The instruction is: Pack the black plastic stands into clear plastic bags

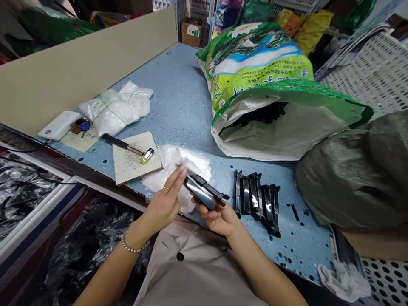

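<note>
Glossy black plastic part point(200, 192) is held above the table's near edge, between the left hand point(162, 204) and the right hand point(216, 216). The left fingertips point(180, 172) press together on its upper end, and the right fingers point(204, 209) curl beneath it. Toward the table's point(178, 80) far-left edge lie a white power bank point(59, 125), keys point(81, 126) with a blue tag, and a white plastic bundle point(116, 112) tied with green string. Nearer stands a board point(137, 157) under a small mallet point(127, 147). A white plastic sheet point(181, 165) lies just behind the hands, beside a row of black plastic parts point(256, 199). Beyond, a green printed woven sack point(255, 85) carries lettering too distorted to read; a grey-green sack point(353, 178) overhangs the right edge.
</note>
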